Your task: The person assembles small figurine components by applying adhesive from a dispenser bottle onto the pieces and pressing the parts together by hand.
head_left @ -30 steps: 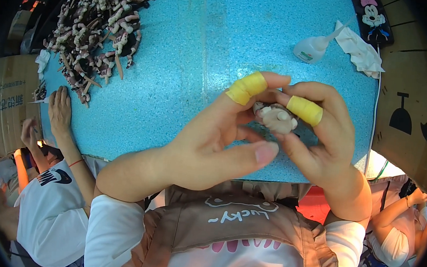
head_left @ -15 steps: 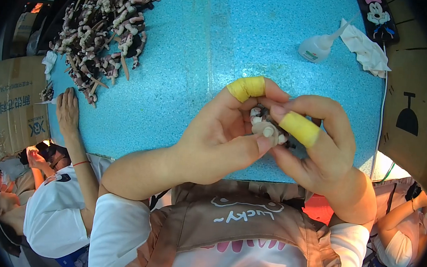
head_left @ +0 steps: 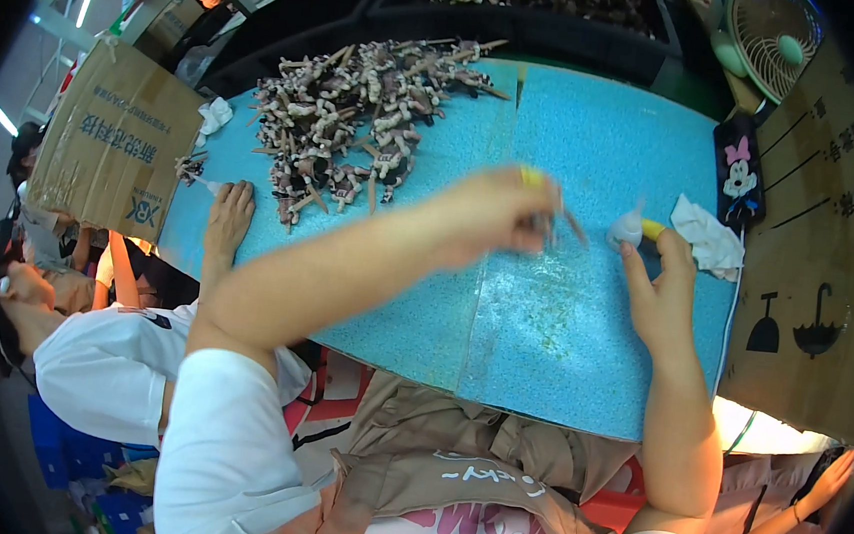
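Observation:
My left hand (head_left: pixel 511 213), blurred by motion, is over the middle of the blue tabletop with its fingers closed. A small dark figurine (head_left: pixel 543 222) shows in its fingertips, with a thin brownish stick (head_left: pixel 576 228) jutting out to the right; its details are smeared. To the right, my right hand (head_left: pixel 665 281) grips a small white squeeze bottle (head_left: pixel 624 231) between thumb and fingers, the thin nozzle pointing up. Yellow tape wraps a finger on each hand. Left of my left hand lies a heap of similar small figurines (head_left: pixel 344 110) with wooden sticks among them.
A crumpled white tissue (head_left: pixel 707 239) and a black cartoon-decorated phone-like object (head_left: pixel 737 176) lie at the right edge. Cardboard boxes (head_left: pixel 106 136) flank the table. A green fan (head_left: pixel 778 44) stands at the far right. A co-worker's hand (head_left: pixel 231 209) rests at the left edge.
My hands have parted. The left moved up with the figurine; the right let go of it, went right and took hold of the bottle. The view has shifted, showing more of the far side.

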